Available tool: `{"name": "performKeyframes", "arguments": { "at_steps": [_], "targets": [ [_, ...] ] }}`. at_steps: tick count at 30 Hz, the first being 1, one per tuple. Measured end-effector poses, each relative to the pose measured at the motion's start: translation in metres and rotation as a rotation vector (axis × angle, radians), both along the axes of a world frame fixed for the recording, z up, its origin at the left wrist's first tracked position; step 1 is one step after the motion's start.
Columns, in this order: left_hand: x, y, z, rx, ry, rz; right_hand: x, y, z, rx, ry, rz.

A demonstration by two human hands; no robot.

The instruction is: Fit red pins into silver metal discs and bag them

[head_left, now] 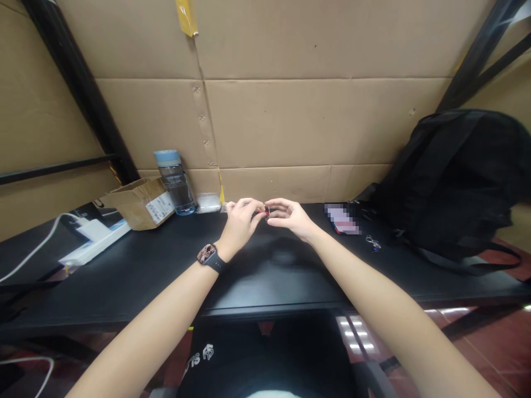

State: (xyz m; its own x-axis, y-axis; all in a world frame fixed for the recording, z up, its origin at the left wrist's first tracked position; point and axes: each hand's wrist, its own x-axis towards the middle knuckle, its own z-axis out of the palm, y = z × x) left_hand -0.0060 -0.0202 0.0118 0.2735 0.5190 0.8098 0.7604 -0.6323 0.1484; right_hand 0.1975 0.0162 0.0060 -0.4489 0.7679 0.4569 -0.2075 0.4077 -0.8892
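A small item (267, 212), red w/ what looks like a thin pale loop, sits betw. the two hands, over the desk (157, 282) & straight ahead of the person. It's prob. held there b/c something so tiny needs fingertips, not palms, & midline lets both hands reach it equally. L hand (244, 216) seems to do the steadying: thumb & index are pinched on the item's near end, other fingers curled in behind. R hand (289, 216) meets it from the other side, fingers arched over & thumb below, tips at the loop; can't tell if they grip it or just touch, as the detail's too small. Both arms run fwd & inward in a V, R wrist fairly straight, L wrist w/ a watch (206, 254), backs of hands mostly up. Other stuff sits at the sides or back, which presumably gives the hands room: box (139, 205), bottle (177, 185) & clear packet (208, 203) back L, the bottle upright near the cardboard wall (269, 121); strip (93, 246) w/ a white plug (94, 230) far L; phone (342, 219), keyring-like trinket (373, 243) & black bag (452, 188) to the R, bag slumped, prob. soft.
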Motion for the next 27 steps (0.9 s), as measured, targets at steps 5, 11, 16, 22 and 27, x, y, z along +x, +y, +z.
{"name": "performKeyframes", "arguments": {
  "at_steps": [5,11,16,22,27],
  "targets": [
    [-0.0013,-0.0009,0.0020,-0.024,-0.052,-0.031,0.0004,-0.0007,0.0006,0.002,-0.010,0.006],
    [-0.0015,-0.0006,0.0034,-0.053,-0.065,-0.016,0.0007,0.0001,0.0001,0.015,-0.040,-0.011],
    [-0.0032,-0.0001,0.0016,0.032,0.031,-0.019,0.0003,0.0000,0.0003,0.016,-0.040,-0.016],
    [-0.0049,-0.0019,0.0021,0.110,0.141,-0.010,0.0004,-0.0005,0.0017,0.019,-0.034,-0.020],
    [-0.0042,-0.0036,0.0028,0.129,0.168,0.003,0.0007,-0.0008,0.0031,0.017,-0.029,-0.035]
  ]
}}
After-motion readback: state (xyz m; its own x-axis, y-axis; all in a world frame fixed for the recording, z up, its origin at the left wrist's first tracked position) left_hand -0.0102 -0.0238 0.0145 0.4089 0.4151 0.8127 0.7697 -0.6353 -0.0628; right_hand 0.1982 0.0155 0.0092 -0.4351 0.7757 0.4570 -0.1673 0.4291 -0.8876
